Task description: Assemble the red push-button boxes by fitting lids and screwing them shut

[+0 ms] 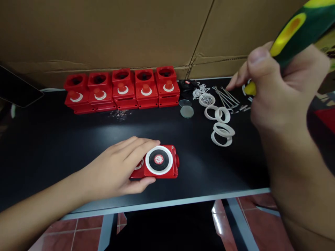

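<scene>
A tall brown cardboard sheet (pixel 104 35) fills the back of my head view, behind the smooth black tabletop (pixel 78 139). I have my two hands well apart. My right hand (pixel 282 87), raised over the right side, is closed around a green-and-yellow moulded tool handle (pixel 300 38). My left hand (pixel 125 162) grips the left end of a red box-shaped unit (pixel 169 170) near the table's front edge, fingers across its top, thumb along its near side; a white toothed ring with a black centre faces up on it. Five red box-shaped units with round openings (pixel 124 101) line the back in a row. Right of them I see loose white rings (pixel 228 114), two clear round discs (pixel 187 112), thin silvery rods (pixel 230 94), and small metal pieces (pixel 207 100) inside another white ring.
</scene>
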